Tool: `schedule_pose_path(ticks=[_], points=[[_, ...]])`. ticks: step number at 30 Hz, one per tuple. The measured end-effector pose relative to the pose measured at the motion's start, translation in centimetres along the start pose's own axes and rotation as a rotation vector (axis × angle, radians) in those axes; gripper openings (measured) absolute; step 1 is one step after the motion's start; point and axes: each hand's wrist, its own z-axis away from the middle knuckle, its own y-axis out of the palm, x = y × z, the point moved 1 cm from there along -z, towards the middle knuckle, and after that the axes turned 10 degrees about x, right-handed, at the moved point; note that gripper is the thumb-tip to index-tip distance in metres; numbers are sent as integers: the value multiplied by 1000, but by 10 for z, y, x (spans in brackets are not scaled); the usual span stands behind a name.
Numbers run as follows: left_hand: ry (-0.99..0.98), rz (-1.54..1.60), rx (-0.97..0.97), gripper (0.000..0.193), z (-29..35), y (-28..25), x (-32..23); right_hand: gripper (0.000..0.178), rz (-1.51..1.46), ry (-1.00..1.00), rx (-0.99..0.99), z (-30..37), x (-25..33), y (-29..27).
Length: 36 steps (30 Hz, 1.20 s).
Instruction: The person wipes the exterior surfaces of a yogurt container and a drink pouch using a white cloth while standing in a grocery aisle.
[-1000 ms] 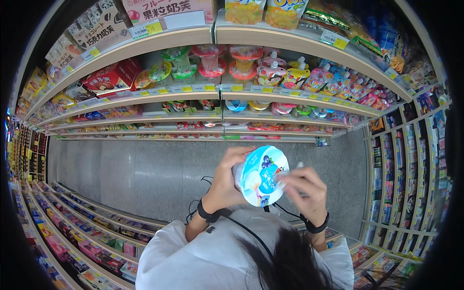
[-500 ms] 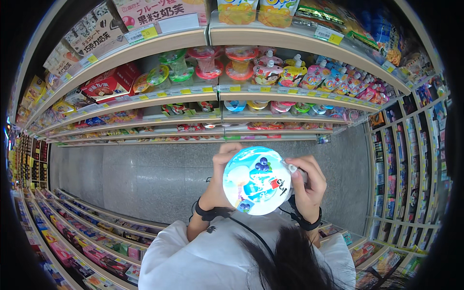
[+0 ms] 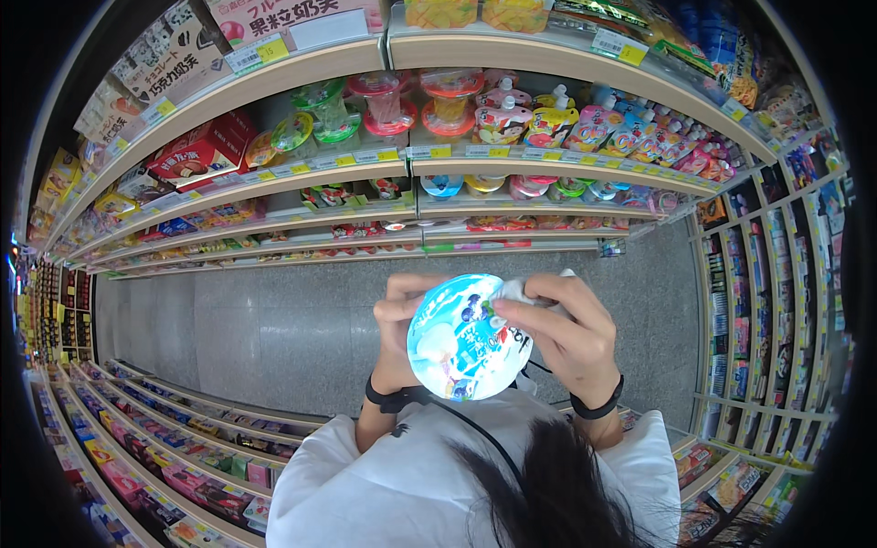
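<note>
In front of my chest is a round cup, its blue and white lid [image 3: 461,352] printed with blueberries and facing up. My left hand [image 3: 397,320] is closed round the cup's left side, with part of the fingers hidden behind the lid. On the upper right of the lid, my right hand [image 3: 571,333] pinches a crumpled white cloth [image 3: 516,290], which may be a tissue. The cloth is pressed on the lid near the printed blueberries, and some of it sticks out above my fingers.
A tall shelf [image 3: 548,55] across the aisle holds jelly cups [image 3: 393,99], spouted pouches [image 3: 502,119] and a red box [image 3: 206,151]. Grey tiled floor [image 3: 265,320] lies below. More stocked racks stand at the right [image 3: 758,301] and lower left [image 3: 174,438].
My right hand has moved left and up from the lid's right rim onto its top, bringing the white cloth along. The cup has shifted slightly left.
</note>
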Motion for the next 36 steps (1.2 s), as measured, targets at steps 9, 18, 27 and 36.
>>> schedule_pose_path(ticks=[9, 18, 27, 36], points=[[-4, -214, -58, 84, -1, 2, -1, 33, -79, 50, 114, 32, 9, 3], [70, -372, 182, 86, -4, 9, 6, 31, -34, -31, -26, 14, 10, 14], [37, -248, 80, 87, 2, 8, 6, 33, -55, 158, -42, 35, -3, 14], [2, -309, 283, 90, -6, 6, -1, 33, -29, 82, -64, 19, 5, 14]])
